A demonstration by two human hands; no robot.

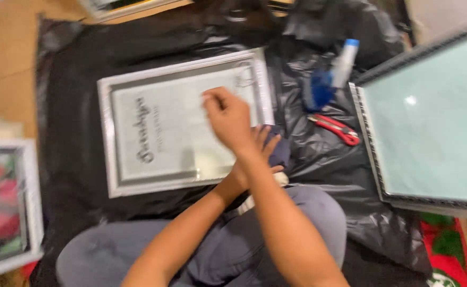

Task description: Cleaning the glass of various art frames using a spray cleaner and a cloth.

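A white-framed picture (183, 125) with dark lettering under glass lies flat on black plastic sheeting (69, 106) in front of my knees. My arms are crossed. My right hand (228, 118) hovers over the right half of the glass, its fingers curled together near the upper right corner; nothing shows in them, and the view is blurred. My left hand (262, 154) lies under that forearm at the frame's right edge, closed on a dark blue cloth (280, 150).
A spray bottle (342, 66) with a blue trigger and a red utility knife (335, 127) lie on the plastic to the right. A large dark-framed pale panel (430, 117) fills the right side. Another white frame with a red picture (5, 204) sits at left.
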